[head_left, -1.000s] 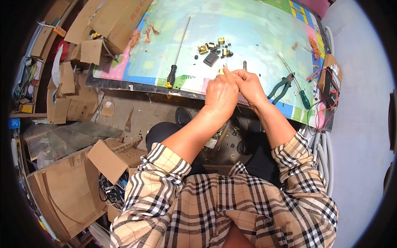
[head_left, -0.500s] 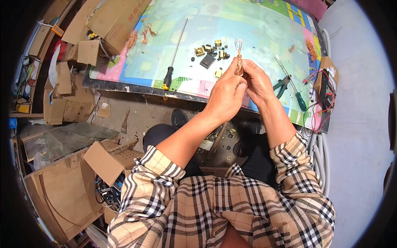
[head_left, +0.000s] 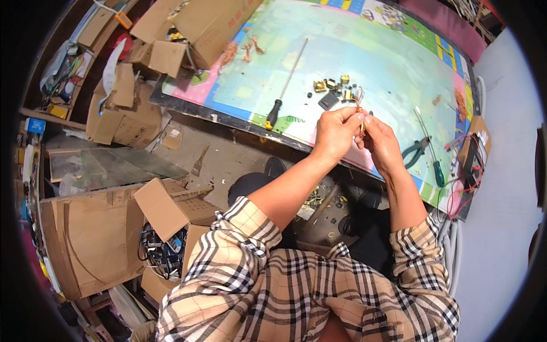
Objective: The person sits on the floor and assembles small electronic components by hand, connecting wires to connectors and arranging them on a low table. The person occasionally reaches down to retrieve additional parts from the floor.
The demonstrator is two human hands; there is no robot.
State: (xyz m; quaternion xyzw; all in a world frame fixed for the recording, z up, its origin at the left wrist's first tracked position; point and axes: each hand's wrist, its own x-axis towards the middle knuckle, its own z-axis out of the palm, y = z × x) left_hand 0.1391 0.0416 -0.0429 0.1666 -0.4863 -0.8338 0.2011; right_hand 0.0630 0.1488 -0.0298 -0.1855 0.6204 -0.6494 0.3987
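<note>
A small bundle of copper wire is pinched between my two hands above the front edge of the table, its thin looped ends sticking up. My left hand is closed on the bundle from the left, thumb and forefinger against it. Fingers of my right hand are closed on its right side. Just beyond lie brass-coloured transformer pieces and a dark square block. Pliers with dark green handles rest to the right of my right hand, by a green-handled screwdriver.
A long black-and-yellow screwdriver lies left on the table mat. Copper wire bundles sit at the far left, more copper wire at the right. A black device with red leads is at the right edge. Cardboard boxes crowd the left.
The view has shifted, so the table and boxes appear farther right and lower. Both hands still grip the copper wire bundle, with the fingers slightly repositioned around it.
</note>
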